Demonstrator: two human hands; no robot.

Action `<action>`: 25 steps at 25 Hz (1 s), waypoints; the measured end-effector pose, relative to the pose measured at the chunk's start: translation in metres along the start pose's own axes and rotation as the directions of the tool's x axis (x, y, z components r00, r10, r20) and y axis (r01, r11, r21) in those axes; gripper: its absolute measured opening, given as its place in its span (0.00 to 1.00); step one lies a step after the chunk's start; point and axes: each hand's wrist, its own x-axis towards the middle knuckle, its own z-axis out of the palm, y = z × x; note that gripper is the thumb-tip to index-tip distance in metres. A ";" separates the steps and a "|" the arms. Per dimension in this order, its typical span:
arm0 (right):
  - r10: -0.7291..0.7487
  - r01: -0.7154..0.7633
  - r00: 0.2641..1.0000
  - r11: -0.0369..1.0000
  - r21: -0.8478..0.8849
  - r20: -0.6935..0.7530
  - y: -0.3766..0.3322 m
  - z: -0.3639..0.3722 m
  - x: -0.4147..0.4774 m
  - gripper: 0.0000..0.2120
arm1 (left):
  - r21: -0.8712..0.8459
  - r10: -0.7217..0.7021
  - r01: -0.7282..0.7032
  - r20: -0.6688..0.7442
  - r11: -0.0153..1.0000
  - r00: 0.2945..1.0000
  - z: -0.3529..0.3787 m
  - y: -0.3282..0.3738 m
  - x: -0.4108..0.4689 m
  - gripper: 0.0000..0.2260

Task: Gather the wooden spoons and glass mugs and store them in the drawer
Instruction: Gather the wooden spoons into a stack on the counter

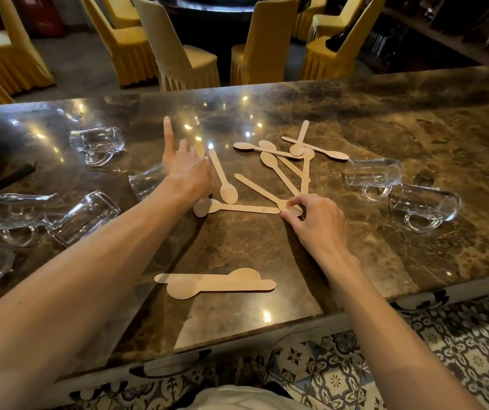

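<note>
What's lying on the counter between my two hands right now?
In the head view, between the left hand and right hand lie two wooden spoons: one angled, one flat. The right fingertips touch a third spoon's bowl.

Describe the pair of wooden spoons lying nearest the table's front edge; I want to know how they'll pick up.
The pair of wooden spoons is flat, pale, thin wood, each with a rounded bowl and a straight handle. They lie overlapped and head to tail: one bowl points left, the other right, handles crossing along their length. They rest flat on the marble table, apart from the scattered pile farther back. Neither hand touches them; nothing else does either.
</note>
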 end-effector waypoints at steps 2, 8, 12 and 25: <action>0.010 -0.010 1.000 1.000 0.017 -0.007 0.000 -0.002 -0.001 0.12 | -0.008 0.004 -0.004 0.007 1.000 1.000 0.001 -0.001 0.001 0.20; -0.176 0.153 0.982 0.957 0.248 0.072 -0.003 -0.026 -0.027 0.12 | -0.079 0.017 -0.022 -0.066 0.997 0.998 0.005 -0.006 0.004 0.18; -0.279 0.221 0.946 0.928 0.301 0.165 -0.003 -0.035 -0.049 0.13 | -0.232 -0.005 -0.038 -0.178 0.972 0.984 0.007 -0.013 0.005 0.11; -0.488 0.358 0.825 0.842 0.403 0.286 -0.020 -0.015 -0.076 0.14 | -0.775 0.228 -0.430 -0.365 0.464 0.903 0.003 -0.036 -0.088 0.07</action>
